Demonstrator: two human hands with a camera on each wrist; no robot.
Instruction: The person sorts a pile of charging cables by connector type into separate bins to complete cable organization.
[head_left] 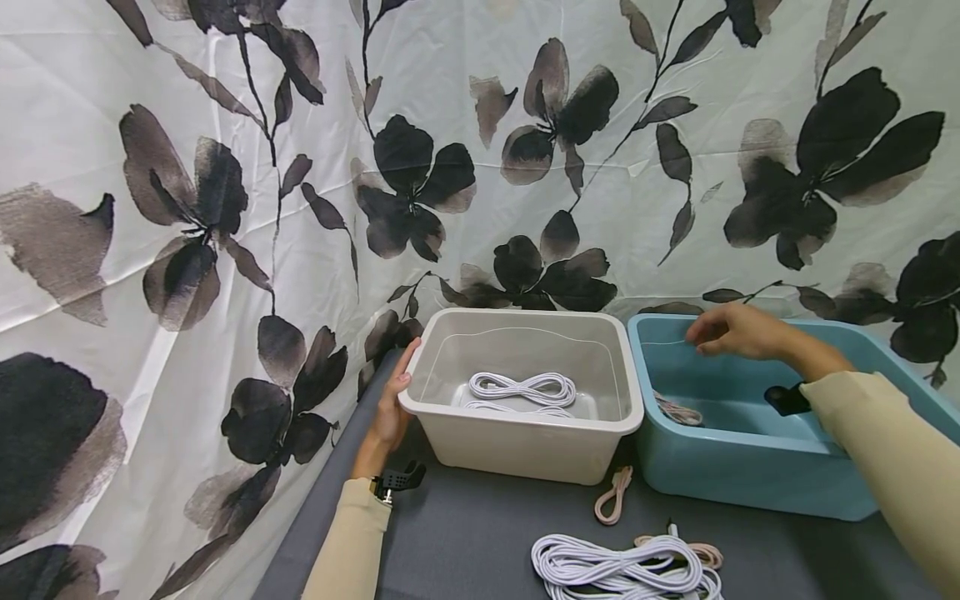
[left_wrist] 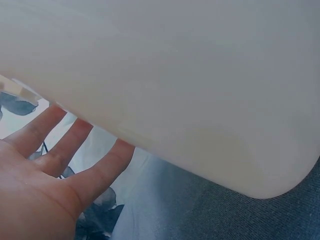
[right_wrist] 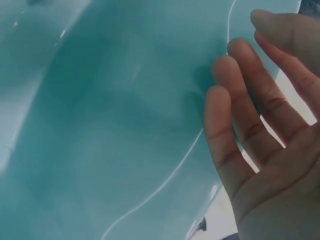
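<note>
At the left end of the beige bin (head_left: 517,446), my left hand (head_left: 390,408) touches the side near the rim. In the left wrist view, its fingers (left_wrist: 102,172) are extended, with the tips against the bin's wall. Two white cable bundles (head_left: 522,388) lie in that bin. My right hand (head_left: 742,332) is over the back left part of the blue bin (head_left: 757,475), fingers slightly bent and holding nothing. In the right wrist view, those fingers (right_wrist: 240,97) are close to the bin's inner wall. A pinkish cable bundle (head_left: 678,411) lies at the blue bin's left end.
Both bins stand side by side on a grey-covered table (head_left: 457,525). A small pinkish cable loop (head_left: 613,497) lies in front, between the bins. Nearer are coiled white cables (head_left: 618,562) with another pinkish cable (head_left: 707,553) behind them. A floral curtain (head_left: 442,108) hangs behind.
</note>
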